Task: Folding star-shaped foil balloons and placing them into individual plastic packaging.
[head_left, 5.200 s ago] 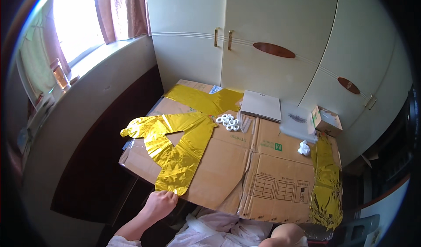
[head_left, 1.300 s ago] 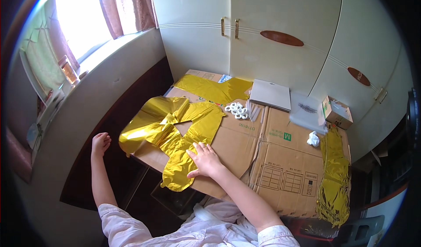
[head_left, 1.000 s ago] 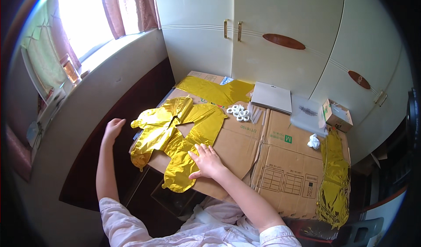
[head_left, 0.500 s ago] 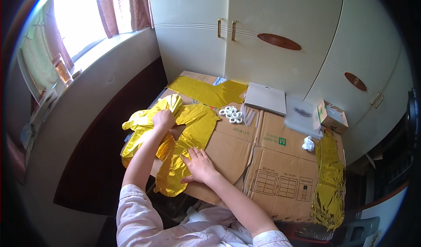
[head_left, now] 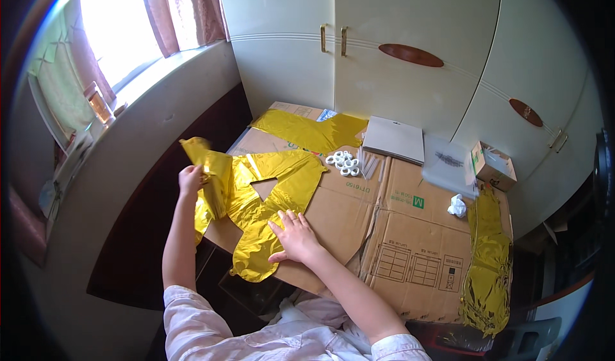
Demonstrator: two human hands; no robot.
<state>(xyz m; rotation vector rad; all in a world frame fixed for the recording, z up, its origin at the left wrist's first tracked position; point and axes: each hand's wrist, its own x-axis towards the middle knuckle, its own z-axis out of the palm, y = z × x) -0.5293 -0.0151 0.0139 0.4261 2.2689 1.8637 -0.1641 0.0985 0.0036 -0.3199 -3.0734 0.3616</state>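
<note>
A flat, uninflated gold foil balloon (head_left: 296,180) lies over the left part of the cardboard, with an angular cut-out near its middle. My left hand (head_left: 191,180) is closed on its left part, past the cardboard's left side, where the foil is lifted, folded and hanging. My right hand (head_left: 296,238) rests on the lower right part of the balloon, palm down and fingers spread, pressing it to the cardboard. Beyond it, a second gold foil piece (head_left: 314,131) lies flat along the back.
Flattened cardboard (head_left: 333,226) covers the table. Toward the back sit white rings (head_left: 346,164), clear strips (head_left: 373,166), a flat grey case (head_left: 393,139) and a clear plastic sheet (head_left: 442,174). At right are a small carton (head_left: 494,169), crumpled white tissue (head_left: 457,206) and more gold foil (head_left: 487,265).
My left hand has moved left and toward the cardboard's edge, pulling the bunched foil with it. The balloon's middle lies flatter and its cut-out shows more. My right hand stays on the foil.
</note>
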